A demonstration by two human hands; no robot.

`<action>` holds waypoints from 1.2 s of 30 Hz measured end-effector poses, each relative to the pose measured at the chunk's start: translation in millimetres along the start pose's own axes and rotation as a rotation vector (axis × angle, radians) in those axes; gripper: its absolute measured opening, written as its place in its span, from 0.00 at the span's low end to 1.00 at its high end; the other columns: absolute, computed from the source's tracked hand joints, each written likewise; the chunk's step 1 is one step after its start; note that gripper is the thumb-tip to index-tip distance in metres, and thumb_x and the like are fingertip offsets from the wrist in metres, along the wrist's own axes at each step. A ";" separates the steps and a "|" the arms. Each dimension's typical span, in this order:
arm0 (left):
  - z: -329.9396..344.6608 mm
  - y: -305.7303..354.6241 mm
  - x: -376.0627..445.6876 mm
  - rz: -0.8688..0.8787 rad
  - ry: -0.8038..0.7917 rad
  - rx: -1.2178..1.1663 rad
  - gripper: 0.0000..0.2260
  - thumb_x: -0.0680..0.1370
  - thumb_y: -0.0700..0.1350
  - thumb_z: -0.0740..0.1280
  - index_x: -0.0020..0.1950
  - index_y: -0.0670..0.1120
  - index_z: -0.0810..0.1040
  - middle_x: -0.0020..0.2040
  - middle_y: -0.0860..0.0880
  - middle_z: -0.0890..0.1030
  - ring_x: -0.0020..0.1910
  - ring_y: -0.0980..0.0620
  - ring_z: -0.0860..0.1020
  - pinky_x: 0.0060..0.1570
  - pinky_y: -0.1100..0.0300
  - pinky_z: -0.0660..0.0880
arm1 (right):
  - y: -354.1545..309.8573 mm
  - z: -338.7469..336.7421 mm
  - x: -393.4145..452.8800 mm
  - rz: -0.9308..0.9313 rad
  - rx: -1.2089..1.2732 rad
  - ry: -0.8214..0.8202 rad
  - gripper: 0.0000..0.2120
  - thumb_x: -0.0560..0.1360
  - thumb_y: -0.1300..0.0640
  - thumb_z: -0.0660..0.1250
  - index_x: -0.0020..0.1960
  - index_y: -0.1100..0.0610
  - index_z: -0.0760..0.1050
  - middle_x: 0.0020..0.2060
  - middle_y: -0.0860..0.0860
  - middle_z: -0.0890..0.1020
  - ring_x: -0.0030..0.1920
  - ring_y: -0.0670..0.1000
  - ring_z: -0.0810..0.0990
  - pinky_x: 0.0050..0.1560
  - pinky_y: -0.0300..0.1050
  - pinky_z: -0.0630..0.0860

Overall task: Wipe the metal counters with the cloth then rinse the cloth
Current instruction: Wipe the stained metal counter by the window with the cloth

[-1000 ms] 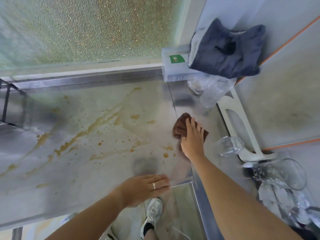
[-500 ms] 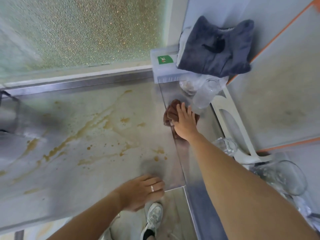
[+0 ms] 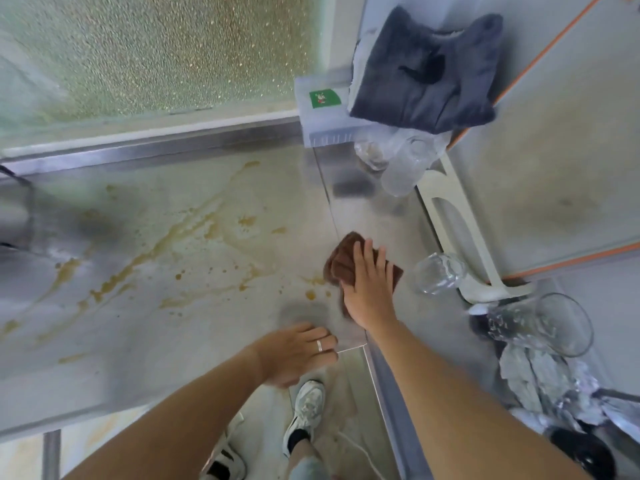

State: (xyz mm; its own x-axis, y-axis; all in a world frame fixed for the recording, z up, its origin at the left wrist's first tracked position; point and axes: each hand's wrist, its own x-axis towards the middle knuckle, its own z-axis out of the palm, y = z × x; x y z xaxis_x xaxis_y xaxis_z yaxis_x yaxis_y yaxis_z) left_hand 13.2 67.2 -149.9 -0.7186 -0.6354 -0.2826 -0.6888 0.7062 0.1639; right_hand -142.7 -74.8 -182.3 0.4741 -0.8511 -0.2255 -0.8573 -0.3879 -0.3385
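Observation:
A brown cloth lies crumpled on the metal counter, near the seam where two counter sections meet. My right hand presses flat on top of it, fingers spread and pointing away from me. My left hand, with a ring on one finger, rests palm down on the counter's near corner and holds nothing. Brown streaks and drops run across the left counter section, reaching up to the cloth.
Clear glasses and a large glass jug lie on the right counter beside a white rack. A grey towel sits on a translucent box at the back. Frosted glass stands behind.
My right hand has drawn the cloth back toward me along the seam, after pushing it away toward the box. The left hand has stayed on the corner.

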 end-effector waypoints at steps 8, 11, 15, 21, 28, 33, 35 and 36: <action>15.7 -2.8 -0.7 -0.109 0.051 -0.074 0.33 0.65 0.52 0.71 0.68 0.45 0.68 0.66 0.45 0.72 0.60 0.44 0.69 0.57 0.51 0.74 | -9.9 -15.0 103.4 -0.041 -0.058 -0.002 0.35 0.82 0.43 0.55 0.82 0.53 0.44 0.82 0.54 0.44 0.80 0.60 0.40 0.78 0.59 0.39; 16.8 2.7 -10.6 -0.179 0.066 -0.055 0.33 0.66 0.50 0.70 0.69 0.45 0.68 0.66 0.44 0.73 0.61 0.44 0.68 0.59 0.52 0.73 | -16.4 -36.6 109.5 -0.020 0.043 -0.089 0.31 0.83 0.46 0.54 0.82 0.52 0.47 0.82 0.53 0.46 0.81 0.59 0.40 0.79 0.59 0.40; 23.4 12.7 -37.6 -0.213 0.075 -0.001 0.31 0.68 0.49 0.70 0.70 0.44 0.70 0.66 0.44 0.74 0.64 0.43 0.69 0.64 0.52 0.69 | -33.7 -39.5 31.6 -0.139 0.430 -0.027 0.28 0.82 0.56 0.62 0.80 0.50 0.58 0.81 0.52 0.55 0.81 0.55 0.48 0.79 0.60 0.48; 43.7 12.2 -83.8 -0.085 0.099 0.103 0.25 0.71 0.47 0.67 0.68 0.45 0.71 0.66 0.45 0.75 0.64 0.43 0.72 0.68 0.49 0.67 | -41.5 38.2 -123.4 -0.329 -0.041 -0.076 0.35 0.79 0.51 0.60 0.82 0.49 0.51 0.82 0.50 0.50 0.81 0.55 0.43 0.78 0.64 0.49; 68.3 13.4 -129.0 -0.288 0.069 0.052 0.36 0.72 0.49 0.63 0.80 0.43 0.60 0.79 0.44 0.64 0.77 0.43 0.63 0.76 0.47 0.59 | -60.4 40.8 -83.9 -0.213 -0.196 -0.147 0.36 0.78 0.37 0.50 0.82 0.46 0.46 0.82 0.50 0.46 0.81 0.57 0.42 0.78 0.63 0.42; 69.8 12.6 -138.9 -0.369 0.080 -0.024 0.41 0.77 0.48 0.65 0.82 0.43 0.44 0.83 0.46 0.45 0.81 0.47 0.43 0.77 0.47 0.48 | -93.2 26.3 13.3 -0.075 -0.175 -0.158 0.37 0.78 0.33 0.44 0.81 0.45 0.38 0.81 0.49 0.37 0.80 0.57 0.35 0.76 0.60 0.34; 69.0 12.0 -140.0 -0.364 0.069 -0.032 0.41 0.77 0.46 0.65 0.82 0.43 0.43 0.83 0.45 0.45 0.81 0.46 0.43 0.78 0.46 0.51 | -103.1 24.3 40.7 -0.037 -0.173 -0.173 0.35 0.81 0.36 0.48 0.81 0.45 0.37 0.80 0.49 0.36 0.80 0.56 0.34 0.77 0.60 0.33; 68.9 12.2 -140.0 -0.360 0.064 -0.027 0.41 0.76 0.43 0.64 0.82 0.42 0.44 0.83 0.45 0.45 0.81 0.46 0.44 0.78 0.46 0.52 | -105.8 24.6 46.7 -0.027 -0.182 -0.175 0.34 0.81 0.37 0.49 0.81 0.45 0.36 0.80 0.49 0.35 0.80 0.56 0.34 0.77 0.60 0.33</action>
State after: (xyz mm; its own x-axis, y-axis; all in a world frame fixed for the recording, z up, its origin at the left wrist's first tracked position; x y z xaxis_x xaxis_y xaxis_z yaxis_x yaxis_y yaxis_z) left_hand 112.0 186.3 -173.4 -0.4332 -0.8608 -0.2672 -0.9005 0.4255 0.0893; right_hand -25.0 -64.9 -179.4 0.5110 -0.7716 -0.3788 -0.8585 -0.4803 -0.1797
